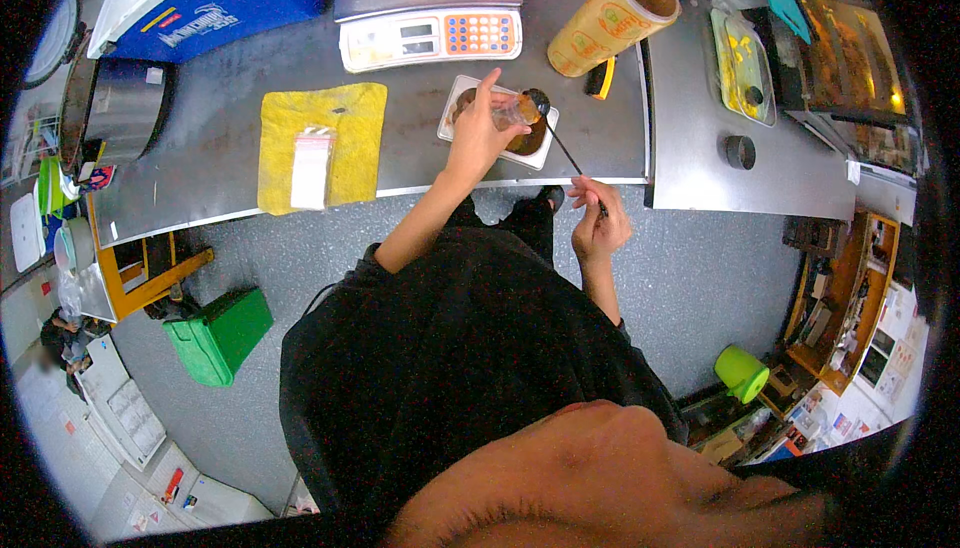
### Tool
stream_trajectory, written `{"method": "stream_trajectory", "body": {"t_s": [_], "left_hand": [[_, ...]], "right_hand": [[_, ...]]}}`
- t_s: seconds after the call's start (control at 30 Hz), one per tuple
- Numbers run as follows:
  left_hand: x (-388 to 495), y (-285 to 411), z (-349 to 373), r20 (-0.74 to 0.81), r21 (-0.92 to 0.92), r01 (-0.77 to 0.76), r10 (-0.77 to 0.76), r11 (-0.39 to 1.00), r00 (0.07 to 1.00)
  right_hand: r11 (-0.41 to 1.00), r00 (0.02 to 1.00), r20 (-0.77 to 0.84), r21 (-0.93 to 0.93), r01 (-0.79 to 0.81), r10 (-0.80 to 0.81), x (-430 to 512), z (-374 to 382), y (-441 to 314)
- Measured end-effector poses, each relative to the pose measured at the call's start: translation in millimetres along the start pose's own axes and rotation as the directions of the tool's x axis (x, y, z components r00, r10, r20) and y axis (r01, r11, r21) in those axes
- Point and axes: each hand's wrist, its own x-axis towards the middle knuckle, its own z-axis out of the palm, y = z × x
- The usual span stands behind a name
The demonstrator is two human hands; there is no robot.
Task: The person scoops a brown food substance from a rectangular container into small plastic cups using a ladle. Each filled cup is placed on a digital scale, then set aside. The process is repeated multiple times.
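My left hand (pixel 476 139) grips a small clear plastic container (pixel 511 114) over a white rectangular tub (pixel 448 128). The tub holds a dark brown sauce (pixel 534 141). In my right hand (pixel 602 219) is the thin dark handle of a ladle (pixel 568 150), which reaches up and left over the tub. The ladle's black bowl (pixel 535 100) is at the container's mouth, where something orange-brown shows. Whether the liquid is flowing between them cannot be made out. The tub sits near the front edge of the metal worktop (pixel 420 128).
Left of the tub, a yellow cloth (pixel 277 135) lies under a clear zip bag pack (pixel 311 173). Behind stand a digital scale (pixel 431 42) bearing a bag of food, a blue cooler (pixel 225 8) and a large film roll (pixel 600 27). A black ring-shaped object (pixel 740 152) sits on the right counter.
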Motion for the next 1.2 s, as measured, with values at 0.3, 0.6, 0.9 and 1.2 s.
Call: {"method": "stream_trajectory", "body": {"t_s": [0.3,0.6,0.9,1.2], "left_hand": [[-6.3,-2.9,7.4,-0.092,-0.162,0.044,-0.06,0.986,0.994],[-6.5,0.0,6.0,-0.146,-0.181,-0.035,0.008,0.983,0.989],[-5.2,-2.5,0.8,-0.195,-0.071,-0.082,0.067,0.994,0.979],[-12.3,-16.7,-50.6,-0.366,-0.364,0.049,-0.191,0.93,0.911]], "right_hand": [[0.994,0.993,-0.035,0.023,0.111,-0.11,-4.2,-1.8,-6.2],[0.984,0.984,0.034,-0.017,0.175,-0.174,-13.1,-1.6,-6.2],[0.987,0.998,-0.061,0.159,-0.021,0.032,-9.5,2.5,-6.6],[0.83,0.83,0.036,0.009,-0.557,0.557,12.5,44.7,31.3]]}}
